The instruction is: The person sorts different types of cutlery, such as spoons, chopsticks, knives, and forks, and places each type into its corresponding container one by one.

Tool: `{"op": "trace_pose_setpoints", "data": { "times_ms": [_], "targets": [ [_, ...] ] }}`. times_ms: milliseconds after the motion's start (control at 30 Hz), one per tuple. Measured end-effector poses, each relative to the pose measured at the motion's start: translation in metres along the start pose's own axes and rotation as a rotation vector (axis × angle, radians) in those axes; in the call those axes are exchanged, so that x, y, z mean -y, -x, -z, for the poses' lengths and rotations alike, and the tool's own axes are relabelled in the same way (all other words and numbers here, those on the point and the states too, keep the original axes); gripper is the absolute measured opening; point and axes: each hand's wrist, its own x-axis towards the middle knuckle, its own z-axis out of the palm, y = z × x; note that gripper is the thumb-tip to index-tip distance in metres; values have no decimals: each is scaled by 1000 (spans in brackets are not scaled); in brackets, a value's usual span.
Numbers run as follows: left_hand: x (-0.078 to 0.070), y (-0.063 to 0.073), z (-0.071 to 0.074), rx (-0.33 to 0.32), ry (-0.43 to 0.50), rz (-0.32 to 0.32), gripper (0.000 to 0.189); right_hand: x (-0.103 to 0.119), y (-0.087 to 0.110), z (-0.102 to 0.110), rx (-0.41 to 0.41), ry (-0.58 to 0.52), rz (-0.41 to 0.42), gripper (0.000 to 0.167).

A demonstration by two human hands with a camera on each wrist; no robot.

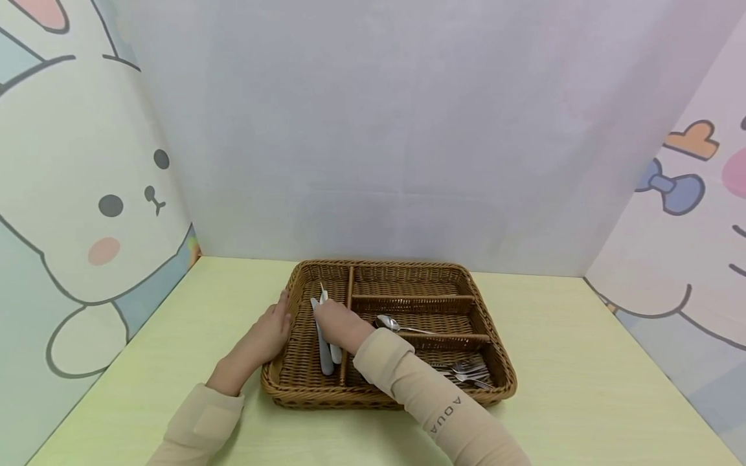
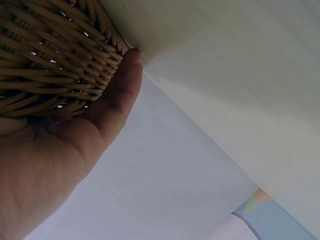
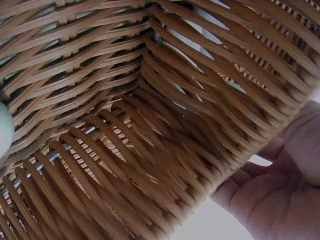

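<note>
A brown wicker cutlery basket (image 1: pixel 507 369) stands on the pale table. My left hand (image 1: pixel 271 333) lies along its left outer wall, and the left wrist view shows the fingers (image 2: pixel 120 95) extended against the weave. Over the long left compartment, my right hand (image 1: pixel 340 323) pinches a light-coloured knife (image 1: pixel 335 353), partly hidden beneath it. Beside that lies another table knife (image 1: pixel 325 353) with a grey handle. In the right wrist view, the right hand (image 3: pixel 280 185) shows beyond a wicker divider (image 3: pixel 210 145), its fingertips mostly hidden.
A spoon (image 1: pixel 389 322) rests in the middle right compartment, its handle reaching the divider (image 1: pixel 454 338). Several forks (image 1: pixel 472 372) lie in the front right compartment. The back right compartment (image 1: pixel 408 288) shows its bare weave. A pale wall (image 1: pixel 396 162) rises behind the table.
</note>
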Motion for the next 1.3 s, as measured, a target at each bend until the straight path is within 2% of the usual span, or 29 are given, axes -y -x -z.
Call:
{"op": "trace_pose_setpoints", "data": {
  "times_ms": [200, 433, 600, 733, 867, 1033, 1167, 1300],
  "targets": [
    [1, 0, -1, 7, -3, 5, 56, -1, -1, -5, 6, 26, 15, 8],
    [1, 0, -1, 10, 2, 12, 56, -3, -1, -4, 21, -64, -13, 11],
    [2, 0, -1, -4, 2, 1, 56, -4, 2, -2, 26, -110, 4, 12],
    [3, 0, -1, -6, -3, -1, 56, -7, 4, 2, -12, -61, 43, 10],
    [3, 0, -1, -6, -3, 3, 55, -13, 8, 6, -81, 36, 92, 13],
    [3, 0, -1, -6, 1, 4, 55, -26, 19, 12, -182, 107, 120, 18],
    [1, 1, 0, -5, 4, 2, 55, -39, 30, 17, -226, 107, 101, 20],
    [0, 1, 2, -6, -6, -5, 55, -58, 47, 25, -241, 57, 66, 29]
  ]
}}
